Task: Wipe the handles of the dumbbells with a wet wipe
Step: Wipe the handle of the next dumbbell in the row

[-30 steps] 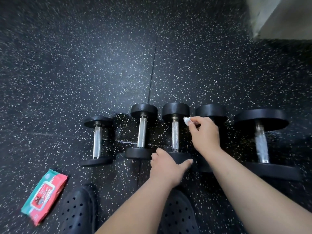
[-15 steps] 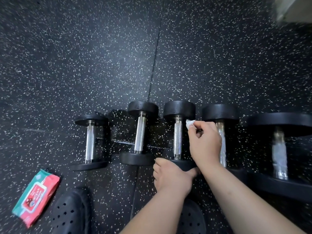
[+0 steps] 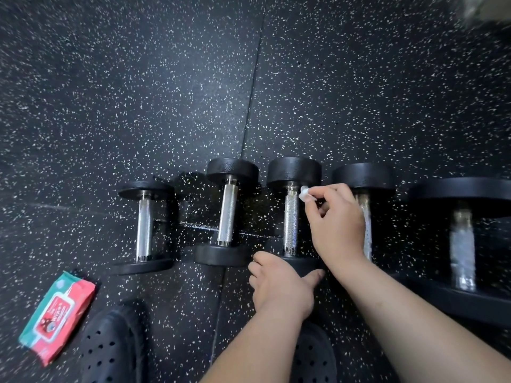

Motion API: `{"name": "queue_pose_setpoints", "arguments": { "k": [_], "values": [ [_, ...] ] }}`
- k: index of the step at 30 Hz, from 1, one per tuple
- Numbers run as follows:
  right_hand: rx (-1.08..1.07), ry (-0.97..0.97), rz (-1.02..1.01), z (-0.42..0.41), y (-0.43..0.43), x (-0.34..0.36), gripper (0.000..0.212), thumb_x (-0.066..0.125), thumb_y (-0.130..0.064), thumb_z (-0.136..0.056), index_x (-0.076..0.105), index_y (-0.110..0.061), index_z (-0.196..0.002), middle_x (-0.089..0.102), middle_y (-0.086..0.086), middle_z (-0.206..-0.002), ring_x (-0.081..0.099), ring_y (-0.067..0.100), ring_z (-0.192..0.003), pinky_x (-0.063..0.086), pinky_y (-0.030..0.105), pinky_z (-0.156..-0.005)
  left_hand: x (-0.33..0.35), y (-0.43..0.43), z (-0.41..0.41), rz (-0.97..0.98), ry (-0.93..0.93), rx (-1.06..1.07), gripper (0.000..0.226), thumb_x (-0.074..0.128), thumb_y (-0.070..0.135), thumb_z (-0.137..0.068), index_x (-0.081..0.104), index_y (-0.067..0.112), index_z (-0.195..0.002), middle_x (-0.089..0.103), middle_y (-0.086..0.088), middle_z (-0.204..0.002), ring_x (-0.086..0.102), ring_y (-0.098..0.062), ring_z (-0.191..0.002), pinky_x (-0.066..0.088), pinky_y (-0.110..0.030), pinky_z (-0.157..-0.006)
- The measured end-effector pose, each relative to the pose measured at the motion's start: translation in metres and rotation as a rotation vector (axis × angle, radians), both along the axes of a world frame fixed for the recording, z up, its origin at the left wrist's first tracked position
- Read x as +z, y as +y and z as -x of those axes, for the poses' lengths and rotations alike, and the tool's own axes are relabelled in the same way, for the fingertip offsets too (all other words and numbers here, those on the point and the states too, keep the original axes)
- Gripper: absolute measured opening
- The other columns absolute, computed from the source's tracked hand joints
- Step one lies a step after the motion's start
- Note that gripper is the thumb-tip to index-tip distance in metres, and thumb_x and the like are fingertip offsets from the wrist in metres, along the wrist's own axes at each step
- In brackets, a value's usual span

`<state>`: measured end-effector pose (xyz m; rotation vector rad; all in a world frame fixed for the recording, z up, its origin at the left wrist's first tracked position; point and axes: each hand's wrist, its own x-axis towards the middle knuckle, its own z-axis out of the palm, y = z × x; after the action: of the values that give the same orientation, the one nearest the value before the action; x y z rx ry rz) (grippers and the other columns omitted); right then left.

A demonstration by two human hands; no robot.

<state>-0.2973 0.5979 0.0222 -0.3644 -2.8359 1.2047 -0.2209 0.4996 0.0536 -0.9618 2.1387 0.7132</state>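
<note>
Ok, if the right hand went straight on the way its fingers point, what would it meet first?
Probably the handle of the middle dumbbell, near its far weight head: the right hand pinches the wet wipe almost against it, though depth is hard to judge.

Black dumbbells; white wipe; speckled floor.

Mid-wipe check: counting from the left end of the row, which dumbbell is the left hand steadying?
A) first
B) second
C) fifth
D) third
D: the left hand grips the near end of the third dumbbell, black-ended with a knurled chrome handle, while the right hand pinches the small white wet wipe by that handle's far end.
</note>
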Motion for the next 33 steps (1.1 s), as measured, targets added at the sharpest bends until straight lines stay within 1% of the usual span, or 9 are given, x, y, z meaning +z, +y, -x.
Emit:
{"name": "queue_pose_setpoints", "arguments": {
  "k": [6,9,12,17,21,26,28,30,33],
  "values": [
    [0.124,0.172,-0.214,0.01,-0.013,-0.011,0.01,0.072,-0.039,-0.098,0.08,-0.032,-0.099,0.065,-0.01,-0.095,0.064,0.014,-0.071,0.049,0.031,-0.056,0.0,-0.002,0.0,0.002,-0.012,-0.018,0.105,0.088,0.072,-0.064,0.031,0.014,-0.13,0.04,-0.007,-0.141,0.046,-0.03,-0.133,0.049,-0.044,-0.103],
    [0.146,0.231,-0.321,0.014,-0.019,-0.02,0.016,0.071,-0.043,-0.1,0.08,-0.03,-0.095,0.063,-0.007,-0.087,0.06,0.014,-0.065,0.034,0.025,-0.052,0.0,-0.003,0.001,0.0,-0.023,-0.03,0.103,0.087,0.071,-0.066,0.031,0.013,-0.131,0.04,-0.007,-0.141,0.046,-0.03,-0.132,0.049,-0.044,-0.101],
    [0.111,0.193,-0.358,0.011,-0.018,-0.024,0.013,0.073,-0.041,-0.1,0.08,-0.031,-0.095,0.062,-0.006,-0.085,0.057,0.011,-0.063,0.02,0.021,-0.054,0.0,-0.004,0.001,-0.001,-0.028,-0.037,0.102,0.086,0.07,-0.068,0.03,0.013,-0.132,0.04,-0.007,-0.142,0.046,-0.029,-0.132,0.049,-0.044,-0.102],
    [0.064,0.133,-0.297,0.007,-0.008,-0.027,0.006,0.077,-0.031,-0.095,0.081,-0.026,-0.095,0.066,-0.007,-0.089,0.064,0.02,-0.062,0.029,0.023,-0.058,0.002,-0.003,0.001,-0.002,-0.032,-0.037,0.106,0.087,0.072,-0.066,0.029,0.013,-0.133,0.039,-0.007,-0.144,0.045,-0.029,-0.134,0.05,-0.045,-0.103],
    [0.077,0.171,-0.289,0.01,-0.013,-0.024,0.013,0.073,-0.038,-0.098,0.08,-0.028,-0.093,0.065,-0.007,-0.088,0.06,0.019,-0.06,0.031,0.024,-0.057,0.002,-0.002,0.001,0.006,-0.039,-0.038,0.105,0.087,0.07,-0.067,0.03,0.013,-0.134,0.039,-0.007,-0.143,0.046,-0.029,-0.133,0.05,-0.045,-0.104],
    [0.11,0.167,-0.236,0.0,-0.019,-0.029,0.01,0.076,-0.032,-0.097,0.08,-0.034,-0.105,0.067,-0.015,-0.108,0.064,0.007,-0.077,0.033,0.021,-0.062,0.001,-0.001,0.001,0.021,-0.041,-0.047,0.1,0.086,0.064,-0.073,0.029,0.011,-0.136,0.039,-0.007,-0.143,0.046,-0.03,-0.133,0.049,-0.043,-0.102],
    [0.173,0.186,-0.275,-0.001,-0.023,-0.031,0.012,0.075,-0.028,-0.098,0.079,-0.033,-0.108,0.067,-0.016,-0.11,0.065,0.009,-0.079,0.038,0.023,-0.061,0.002,-0.001,0.001,0.02,-0.045,-0.046,0.098,0.085,0.061,-0.075,0.028,0.011,-0.137,0.038,-0.007,-0.144,0.046,-0.03,-0.132,0.049,-0.042,-0.1],
    [0.21,0.206,-0.316,0.0,-0.025,-0.031,0.011,0.074,-0.025,-0.098,0.078,-0.031,-0.107,0.067,-0.016,-0.109,0.065,0.011,-0.077,0.037,0.023,-0.06,0.002,-0.002,0.002,0.012,-0.053,-0.044,0.097,0.085,0.059,-0.076,0.028,0.011,-0.138,0.038,-0.007,-0.144,0.046,-0.03,-0.132,0.048,-0.042,-0.1],
    [0.107,0.119,-0.232,-0.001,-0.028,-0.023,0.014,0.073,-0.029,-0.097,0.079,-0.036,-0.108,0.067,-0.02,-0.116,0.067,0.009,-0.08,0.035,0.022,-0.062,0.001,-0.003,0.002,0.013,-0.058,-0.045,0.093,0.084,0.054,-0.078,0.027,0.01,-0.138,0.037,-0.008,-0.145,0.045,-0.031,-0.133,0.047,-0.042,-0.102]
  ]
}}
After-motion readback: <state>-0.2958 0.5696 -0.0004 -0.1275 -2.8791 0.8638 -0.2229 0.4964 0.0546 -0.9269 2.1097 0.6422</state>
